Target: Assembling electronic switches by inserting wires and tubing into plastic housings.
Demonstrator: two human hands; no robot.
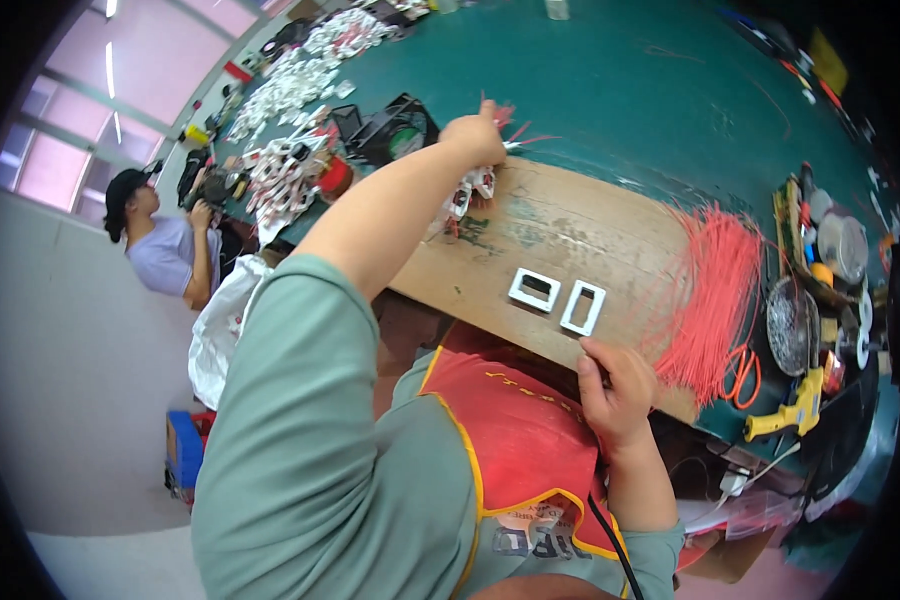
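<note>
My left hand [478, 138] reaches across to the far edge of a brown board [630, 230]. One digit points up; the other fingers are mostly hidden, and red wires [530, 138] stick out beside it. Below that wrist are small white parts with red wires [478, 184]. My right hand [618, 388] is curled at the board's near edge, thumb and forefinger close together; anything between them is too small to make out. Just beyond its fingertips lies a white rectangular frame [568, 312]. To its left is a second white frame [518, 291] with a dark opening.
A bundle of red wires [715, 300] covers the board's right end, beside orange-handled scissors [740, 378] and a yellow glue gun [796, 408]. A black bin [395, 130] and heaps of white parts [288, 88] stand far left. Another person [165, 245] sits at the left.
</note>
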